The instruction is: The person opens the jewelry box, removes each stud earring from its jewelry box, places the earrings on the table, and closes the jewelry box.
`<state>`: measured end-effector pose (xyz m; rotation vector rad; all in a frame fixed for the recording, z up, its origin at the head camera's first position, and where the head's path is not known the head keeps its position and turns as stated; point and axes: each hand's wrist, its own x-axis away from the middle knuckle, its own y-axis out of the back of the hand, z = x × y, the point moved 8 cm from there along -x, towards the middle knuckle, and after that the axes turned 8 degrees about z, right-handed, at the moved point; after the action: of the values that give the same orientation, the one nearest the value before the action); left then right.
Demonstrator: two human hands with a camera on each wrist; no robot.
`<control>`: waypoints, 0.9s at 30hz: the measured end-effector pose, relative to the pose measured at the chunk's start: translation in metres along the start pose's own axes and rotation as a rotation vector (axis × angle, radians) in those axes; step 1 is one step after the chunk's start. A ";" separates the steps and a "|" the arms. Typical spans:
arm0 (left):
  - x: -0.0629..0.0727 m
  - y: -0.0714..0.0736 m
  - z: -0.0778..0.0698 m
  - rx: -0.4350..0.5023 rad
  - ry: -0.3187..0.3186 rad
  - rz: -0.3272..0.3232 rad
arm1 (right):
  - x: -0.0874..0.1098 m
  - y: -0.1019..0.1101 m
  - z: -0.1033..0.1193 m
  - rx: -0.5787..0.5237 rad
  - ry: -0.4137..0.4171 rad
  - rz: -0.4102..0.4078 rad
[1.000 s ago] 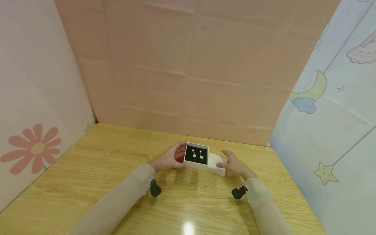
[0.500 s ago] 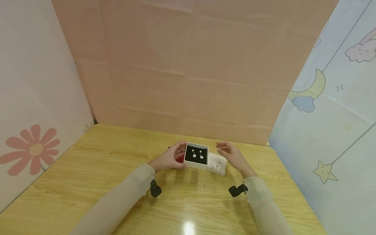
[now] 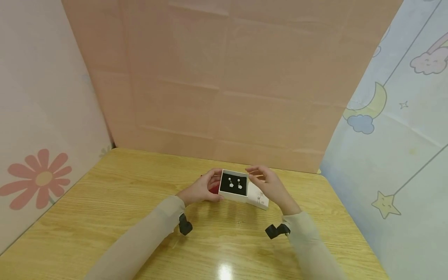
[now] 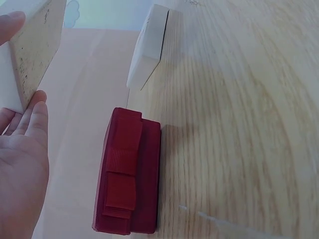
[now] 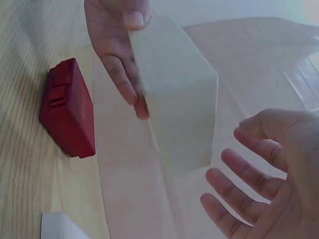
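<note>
My left hand (image 3: pixel 199 189) grips the left side of a small white jewelry box (image 3: pixel 232 198), raised off the table and tilted toward me. Inside, a pair of pearl-and-flower drop earrings (image 3: pixel 239 186) sits on a black insert (image 3: pixel 234 191). My right hand (image 3: pixel 269 186) hovers at the box's right edge, fingers loosely bent and holding nothing; in the right wrist view a gap shows between those fingers and the box (image 5: pixel 179 104). Below it on the table lies a white lid (image 3: pixel 259 199) with a printed drawing, partly covered by the right hand.
A red box (image 4: pixel 124 174) with a ribbon bow rests on the wooden table (image 3: pixel 147 171) under my left hand, mostly hidden in the head view. Tiny bits (image 3: pixel 240 222) lie in front of the box. A peach backdrop (image 3: pixel 210 97) closes off the back.
My right hand has left the white lid, risen and moved left to the box's right edge. The left hand and the jewelry box have stayed nearly still.
</note>
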<state>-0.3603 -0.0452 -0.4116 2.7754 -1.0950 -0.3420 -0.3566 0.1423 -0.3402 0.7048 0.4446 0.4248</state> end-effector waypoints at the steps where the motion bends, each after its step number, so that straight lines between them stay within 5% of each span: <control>1: 0.000 0.000 0.000 0.002 0.002 -0.001 | 0.000 -0.001 0.003 0.006 0.006 0.001; 8: -0.001 -0.002 -0.003 0.012 -0.020 0.012 | -0.004 -0.011 0.014 0.079 0.038 0.032; 27: -0.002 -0.004 -0.004 0.027 -0.031 0.016 | -0.007 -0.025 0.001 0.103 -0.069 0.082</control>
<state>-0.3583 -0.0412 -0.4087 2.7925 -1.1365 -0.3715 -0.3566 0.1212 -0.3554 0.8375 0.3750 0.4556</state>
